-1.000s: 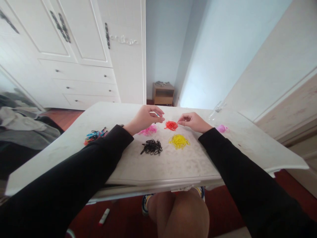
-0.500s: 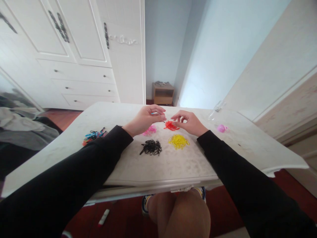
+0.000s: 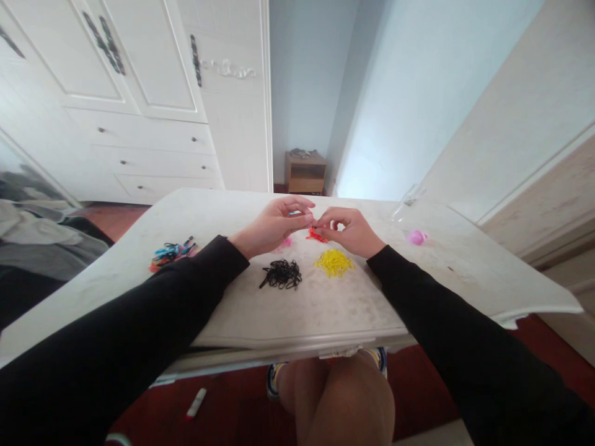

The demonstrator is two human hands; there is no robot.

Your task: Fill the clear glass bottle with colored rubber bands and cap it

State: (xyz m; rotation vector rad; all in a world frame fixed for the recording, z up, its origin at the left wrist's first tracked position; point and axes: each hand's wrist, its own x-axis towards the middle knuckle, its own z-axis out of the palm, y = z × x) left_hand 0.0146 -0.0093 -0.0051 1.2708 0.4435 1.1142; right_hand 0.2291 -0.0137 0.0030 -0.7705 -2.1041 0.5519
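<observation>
My left hand [image 3: 277, 227] is pinched, thumb against fingers, above the far middle of the table. What its fingertips hold is too small to make out. My right hand [image 3: 348, 230] meets it from the right, also pinched, with its fingertips close to the left ones. Just under them lies a pile of red rubber bands [image 3: 317, 235], partly covered by the right fingers. A pink pile of bands [image 3: 284, 244] is half hidden by my left hand. Nearer me are black rubber bands [image 3: 282, 274] and yellow rubber bands [image 3: 334, 263].
Mixed-colour bands [image 3: 170, 254] lie on the left of the white table [image 3: 297, 316], beside my left sleeve. On the right are a round pink object [image 3: 417, 237] and a clear plastic item [image 3: 409, 203]. A white marker [image 3: 196, 404] rests on the floor.
My right hand has moved slightly left, bringing its fingertips to those of my left hand, and its fingers have closed. The left hand stays almost still.
</observation>
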